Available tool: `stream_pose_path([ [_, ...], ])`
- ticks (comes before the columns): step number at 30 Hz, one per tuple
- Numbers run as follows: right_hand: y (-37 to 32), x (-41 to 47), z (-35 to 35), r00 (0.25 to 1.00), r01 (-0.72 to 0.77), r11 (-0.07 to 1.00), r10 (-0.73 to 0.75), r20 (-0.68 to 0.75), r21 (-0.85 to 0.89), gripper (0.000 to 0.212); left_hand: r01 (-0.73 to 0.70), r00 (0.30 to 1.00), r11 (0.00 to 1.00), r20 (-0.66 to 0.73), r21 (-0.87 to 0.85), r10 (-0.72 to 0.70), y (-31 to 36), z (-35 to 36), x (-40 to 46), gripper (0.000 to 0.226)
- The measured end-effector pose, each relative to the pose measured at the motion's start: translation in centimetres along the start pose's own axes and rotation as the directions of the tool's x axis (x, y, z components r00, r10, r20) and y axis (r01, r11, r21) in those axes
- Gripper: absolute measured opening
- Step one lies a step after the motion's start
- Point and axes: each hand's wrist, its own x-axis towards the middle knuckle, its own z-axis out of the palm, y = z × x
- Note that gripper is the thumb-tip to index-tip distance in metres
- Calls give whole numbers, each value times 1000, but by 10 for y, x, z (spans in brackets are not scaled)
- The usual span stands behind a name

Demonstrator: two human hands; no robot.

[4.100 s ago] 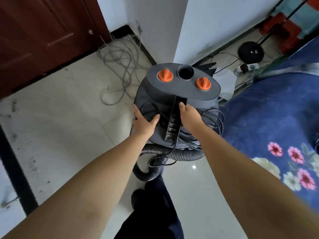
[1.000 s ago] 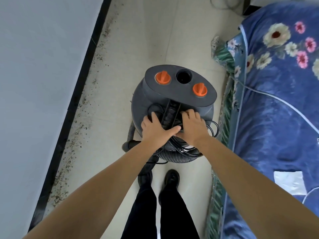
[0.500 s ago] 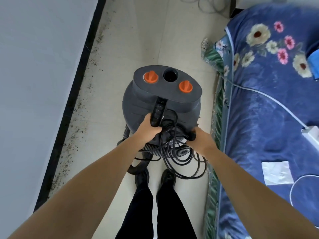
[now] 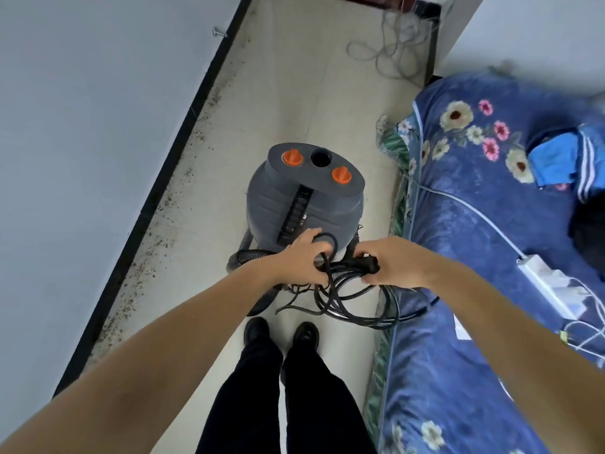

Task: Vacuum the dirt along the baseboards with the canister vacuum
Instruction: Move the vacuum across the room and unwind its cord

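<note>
The grey canister vacuum (image 4: pixel 294 198) with two orange knobs stands on the pale tile floor just ahead of my feet. Both hands work at its near side on the black power cord (image 4: pixel 347 299). My left hand (image 4: pixel 302 258) grips a loop of cord against the canister. My right hand (image 4: pixel 394 262) is closed on the cord's thick black end, and loose loops hang below toward the floor. The ribbed hose (image 4: pixel 244 255) curls out at the vacuum's lower left. Dark dirt specks (image 4: pixel 154 237) lie in a band along the black baseboard (image 4: pixel 157 181) at the left.
A bed with a blue flowered cover (image 4: pixel 465 231) hems in the right side, with a white power strip (image 4: pixel 550 286) and cables on it. Grey loose wires (image 4: pixel 389 50) lie on the floor far ahead by a wall corner. My black shoes (image 4: pixel 281 335) stand behind the vacuum.
Both hands have pulled the cord off the vacuum's handle toward me; more loops hang loose. My right hand now holds the thick cord end. The view has tilted up, showing more floor ahead.
</note>
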Motion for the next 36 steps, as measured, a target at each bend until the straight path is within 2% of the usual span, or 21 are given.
stream_pose_path([
  [2,-11,-17,-6,999,29,1000,-29,20,2,29,3,1000,1000,-3,-14,-3,6,-2,-21,29],
  [4,-22,-31,-11,999,25,1000,-25,21,16,24,-12,998,1000,-61,13,13,11,-4,-45,27],
  [7,-40,-52,-14,998,-15,968,-1,63,250,14,-47,985,999,-167,-6,46,13,-2,-81,16],
  [11,-65,-91,-6,997,17,900,-48,61,435,13,-15,990,993,-142,-116,-2,7,19,-133,24],
  [13,-79,-116,1,996,49,862,-81,43,505,14,-44,993,990,-119,-130,29,5,34,-161,32],
  [15,-94,-141,10,995,81,826,-96,-3,558,17,-50,994,997,-100,-65,43,3,51,-190,29],
  [17,-112,-166,19,988,150,786,-99,-118,599,17,-42,995,999,-95,-17,40,-5,72,-221,22],
  [19,-132,-192,26,964,249,730,-122,-238,636,14,-8,997,992,-83,-122,-2,-17,97,-255,17],
  [20,-145,-204,29,946,309,698,-151,-288,646,14,2,996,981,-84,-191,-18,-23,109,-271,31],
  [22,-167,-227,34,903,421,593,-203,-378,687,12,52,993,957,-84,-284,-79,-32,132,-297,69],
  [23,-178,-237,36,882,469,517,-233,-409,716,7,71,989,949,-99,-307,-106,-33,143,-308,78],
  [25,-197,-248,42,834,545,325,-305,-460,773,31,77,978,936,-157,-343,-138,-33,162,-323,87],
  [27,-217,-253,50,803,551,88,-328,-498,830,44,26,972,938,-209,-347,-104,-27,180,-335,89],
  [29,-238,-258,61,784,503,-84,-376,-495,860,42,-20,972,958,-230,-286,-49,-12,196,-343,82],
  [32,-266,-274,81,751,404,-148,-510,-420,903,31,-70,956,973,-294,-219,2,20,225,-350,54],
  [34,-269,-293,97,713,206,-219,-633,-300,954,28,-96,917,956,-397,-276,-23,39,253,-352,33],
  [36,-267,-310,107,625,-3,-271,-752,-210,963,24,-90,859,923,-498,-374,-118,47,274,-348,14],
])
